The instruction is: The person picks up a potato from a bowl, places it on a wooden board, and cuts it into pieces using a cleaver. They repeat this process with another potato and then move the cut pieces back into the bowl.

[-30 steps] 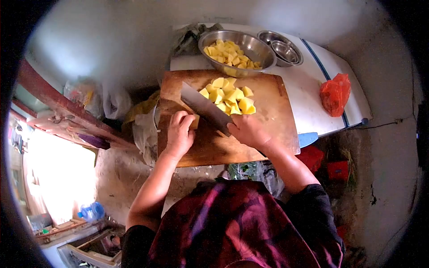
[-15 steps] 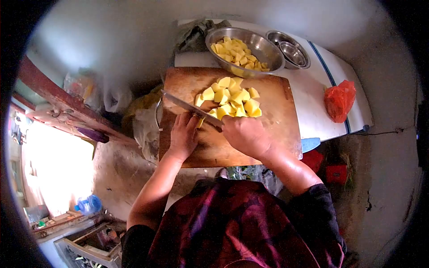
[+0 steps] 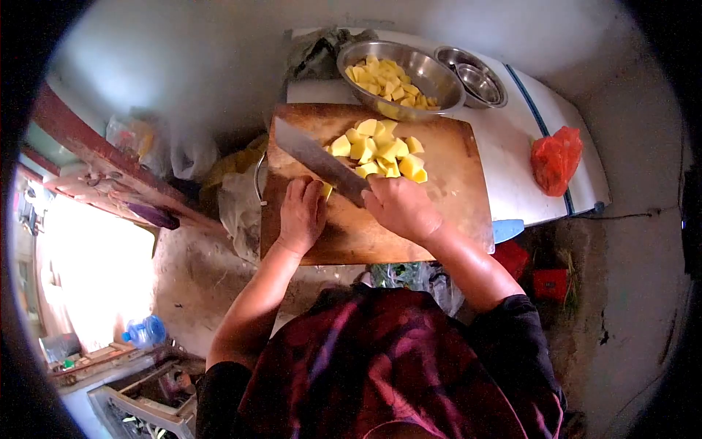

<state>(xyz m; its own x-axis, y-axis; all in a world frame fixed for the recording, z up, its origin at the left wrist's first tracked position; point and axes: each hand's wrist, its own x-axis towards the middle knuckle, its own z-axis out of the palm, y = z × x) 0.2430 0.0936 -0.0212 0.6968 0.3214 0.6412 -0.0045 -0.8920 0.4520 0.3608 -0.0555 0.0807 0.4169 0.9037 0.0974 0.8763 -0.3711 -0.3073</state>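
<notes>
My right hand [image 3: 401, 207] grips a broad-bladed kitchen knife [image 3: 318, 161], its blade slanting up and left over the wooden cutting board [image 3: 446, 234]. On the board's left part, my left hand [image 3: 302, 214] has its fingers closed on a yellow potato piece [image 3: 327, 190], mostly hidden by them. The knife's flat side faces up, just beyond the left fingertips. Behind the blade lies a heap of cut potato chunks [image 3: 387, 148], partly covered by it. At the board's far edge, a wide steel bowl [image 3: 446, 86] holds many more potato pieces [image 3: 384, 77].
Smaller nested steel bowls [image 3: 486, 84] stand right of the big bowl on the white table [image 3: 515, 172]. A red plastic bag [image 3: 556, 161] sits further right. Something blue [image 3: 507, 230] pokes out by the board's right edge. Plastic bags [image 3: 241, 205] hang at the left.
The knife has lifted and turned so more of its flat blade shows. My right hand has shifted slightly; my left hand stays near the same spot with the potato piece.
</notes>
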